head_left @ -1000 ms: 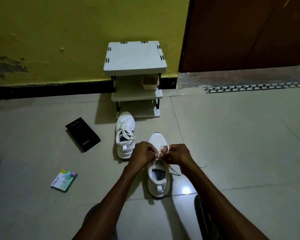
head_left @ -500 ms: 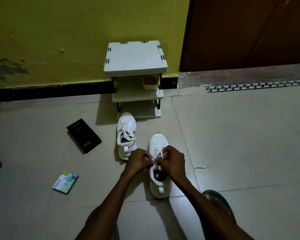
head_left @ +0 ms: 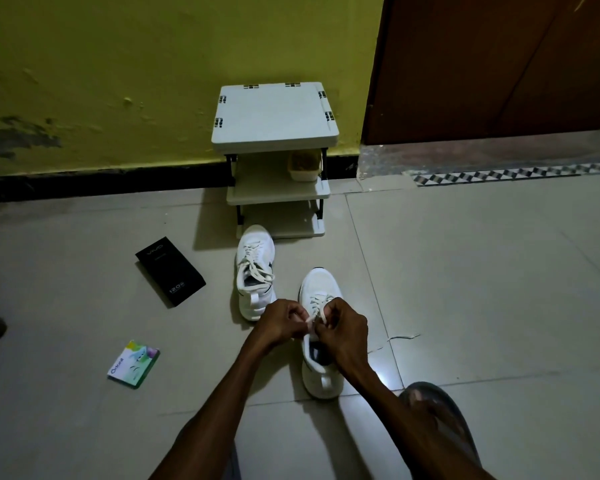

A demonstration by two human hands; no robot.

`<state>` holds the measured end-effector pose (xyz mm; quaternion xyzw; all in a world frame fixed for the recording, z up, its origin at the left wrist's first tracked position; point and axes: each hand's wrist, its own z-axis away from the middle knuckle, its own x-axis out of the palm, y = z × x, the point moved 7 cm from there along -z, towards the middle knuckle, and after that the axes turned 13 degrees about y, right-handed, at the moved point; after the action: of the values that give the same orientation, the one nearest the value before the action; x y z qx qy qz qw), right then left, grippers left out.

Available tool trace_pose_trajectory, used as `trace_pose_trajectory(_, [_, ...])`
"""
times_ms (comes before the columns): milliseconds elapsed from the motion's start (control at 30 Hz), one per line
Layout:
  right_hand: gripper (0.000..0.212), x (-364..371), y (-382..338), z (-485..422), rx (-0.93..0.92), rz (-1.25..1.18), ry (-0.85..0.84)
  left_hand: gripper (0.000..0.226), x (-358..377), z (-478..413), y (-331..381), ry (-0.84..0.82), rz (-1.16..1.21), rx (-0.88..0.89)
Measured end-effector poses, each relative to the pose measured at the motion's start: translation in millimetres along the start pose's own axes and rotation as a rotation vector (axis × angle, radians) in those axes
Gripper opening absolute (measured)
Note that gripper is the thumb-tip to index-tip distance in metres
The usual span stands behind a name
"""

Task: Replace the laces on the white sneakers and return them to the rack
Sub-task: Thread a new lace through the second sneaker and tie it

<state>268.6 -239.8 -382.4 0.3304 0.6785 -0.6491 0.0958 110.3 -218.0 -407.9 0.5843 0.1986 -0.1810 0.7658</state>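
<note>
Lace [head_left: 318, 310] of nearer white sneaker [head_left: 321, 285] — in the pinch of left hand [head_left: 284, 323] and right hand [head_left: 347, 332]

Dim, slightly soft wide-angle view, edges bowed, one small glare on floor [head_left: 386, 375]

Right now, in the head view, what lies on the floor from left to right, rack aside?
Green packet → black box → laced white sneaker → other white sneaker, whose lace the left hand and right hand pinch.
</note>
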Motion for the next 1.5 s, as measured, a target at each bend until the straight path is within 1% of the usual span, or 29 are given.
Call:
trace_pose_trajectory(100, [0.026,1,0,1,-0.020,-0.003,0.001,0.010,0,-1,0,0.016,-0.040,0.005])
trace_pose_trajectory(267, [0.021,6,-3,0,-0.060,0.029,-0.038,0.004,2,-2,3,-0.013,-0.096,0.018])
trace_pose_trajectory(367, [0.017,9,-3,1,-0.067,0.062,-0.051,0.020,4,0,6,-0.014,-0.115,0.047])
trace_pose_trajectory(500, [0.017,8,-3,4,-0.047,0.092,-0.045,0.020,4,0,4,0.072,-0.116,0.047])
trace_pose_trajectory(600, [0.017,6,-2,-1,0.006,0.170,-0.094,0.017,6,2,0,0.097,-0.070,0.030])
trace_pose_trajectory(667, [0.015,4,-8,-6,-0.026,0.234,-0.113,0.017,5,2,-2,0.111,-0.031,-0.006])
trace_pose_trajectory(733, [0.024,2,-12,-8,-0.074,0.246,-0.097,0.018,6,1,-3,0.115,0.012,-0.025])
trace_pose_trajectory(800, [0.032,2,-9,-8,-0.074,0.282,-0.118,0.022,5,4,-1,0.124,0.039,-0.041])
trace_pose_trajectory(867, [0.023,2,-5,-10,-0.041,0.316,-0.156,0.024,1,6,1,0.152,0.041,-0.059])
trace_pose_trajectory(900, [0.017,1,-4,-13,-0.044,0.341,-0.171,0.020,-1,5,1,0.164,0.054,-0.063])
trace_pose_trajectory(933, [0.018,1,-4,-15,-0.053,0.379,-0.187,0.015,-5,5,3,0.169,0.079,-0.070])
trace_pose_trajectory(967, [0.020,1,-3,-17,-0.059,0.404,-0.198,0.015,-10,3,5,0.184,0.111,-0.074])
trace_pose_trajectory(1033, [0.016,2,-1,-21,-0.058,0.389,-0.208,0.022,-26,-5,12,0.233,0.226,-0.107])
trace_pose_trajectory(1100, [0.018,3,0,-22,-0.059,0.375,-0.207,0.025,-47,-10,24,0.292,0.428,-0.170])
trace_pose_trajectory(1200, [0.022,5,0,-23,-0.068,0.397,-0.233,0.017,-79,-11,54,0.356,0.757,-0.194])
trace_pose_trajectory(1233, [0.023,5,1,-24,-0.055,0.386,-0.236,0.016,-84,-11,61,0.353,0.891,-0.194])
trace_pose_trajectory(1300, [0.023,4,4,-24,-0.018,0.349,-0.239,0.015,-82,-7,72,0.304,1.156,-0.249])
trace_pose_trajectory(1367, [0.020,5,7,-24,-0.005,0.323,-0.239,0.015,-64,-2,76,0.199,1.313,-0.336])
trace_pose_trajectory(1400, [0.019,5,7,-23,-0.008,0.320,-0.241,0.016,-52,2,77,0.148,1.260,-0.357])
trace_pose_trajectory(1433, [0.019,5,7,-22,-0.016,0.320,-0.237,0.018,-41,5,75,0.123,1.086,-0.360])
trace_pose_trajectory(1467, [0.019,4,7,-22,-0.021,0.315,-0.231,0.019,-34,6,70,0.123,0.776,-0.303])
trace_pose_trajectory(1500, [0.018,4,7,-22,-0.024,0.306,-0.222,0.018,-30,6,65,0.136,0.393,-0.206])
